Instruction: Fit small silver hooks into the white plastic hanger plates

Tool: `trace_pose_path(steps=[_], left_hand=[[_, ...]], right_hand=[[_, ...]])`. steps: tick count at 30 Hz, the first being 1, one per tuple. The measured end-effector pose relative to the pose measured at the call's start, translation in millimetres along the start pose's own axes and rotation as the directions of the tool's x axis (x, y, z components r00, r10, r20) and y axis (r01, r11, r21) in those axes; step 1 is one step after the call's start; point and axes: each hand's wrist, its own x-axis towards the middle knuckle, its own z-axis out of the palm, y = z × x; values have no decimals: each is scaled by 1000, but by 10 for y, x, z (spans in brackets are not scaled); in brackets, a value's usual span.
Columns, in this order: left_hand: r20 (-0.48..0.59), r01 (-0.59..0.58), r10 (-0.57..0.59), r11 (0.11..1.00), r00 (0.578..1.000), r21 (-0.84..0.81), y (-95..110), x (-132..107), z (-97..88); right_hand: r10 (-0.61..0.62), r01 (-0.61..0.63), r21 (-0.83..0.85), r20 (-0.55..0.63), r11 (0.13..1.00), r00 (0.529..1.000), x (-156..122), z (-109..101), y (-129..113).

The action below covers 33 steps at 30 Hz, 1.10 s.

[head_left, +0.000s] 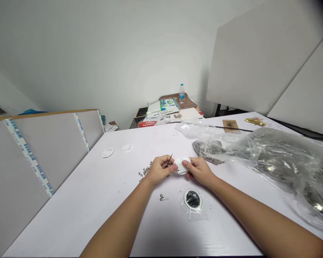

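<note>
From the head view, the person is working at a white round plastic disc [181,166], which is being held just above the middle of a white table [70,218], and the step in hand looks like close fitting work at the disc's edge (a judgement from the hand positions alone). The left hand [158,171] is pinching a thin dark pointed tool [168,161] between thumb and fingertips, with its tip angled toward the disc. The right hand [199,171] is gripping the disc, its thumb pressing on the near face while the other fingers are curling behind it, mostly out of sight. The two hands are nearly touching, and the disc is sitting between them. Small metal pieces [144,172] are lying scattered just beyond the left hand, and a single metal part [161,197] is resting nearer the person. A white ring with a dark centre [192,199] is lying on a small clear plastic bag [194,211] below the hands. Two flat white discs [107,152] are sitting farther up the table (their details are too small to make out), and a large clear plastic bag of metal parts [280,168] is bulking along the right side.
</note>
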Motion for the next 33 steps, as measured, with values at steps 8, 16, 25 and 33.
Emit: trace_pose_path(steps=[8, 16, 25, 33], left_hand=[[-81, -8, 14, 997, 997, 77, -54, 1, -2], [-97, 11, 6, 984, 995, 176, 2, 5, -1], [-15, -14, 15, 999, 1000, 43, -37, 5, -27], [-39, -17, 23, 989, 999, 150, -28, 6, -37]], right_hand=[[-109, 93, -211, -66, 973, 992, -22, 26, -29], [-125, 92, -264, -112, 960, 986, -35, 38, -63], [46, -41, 79, -58, 996, 997, -35, 54, -84], [40, -37, 49, -52, 998, 998, -46, 33, -74]])
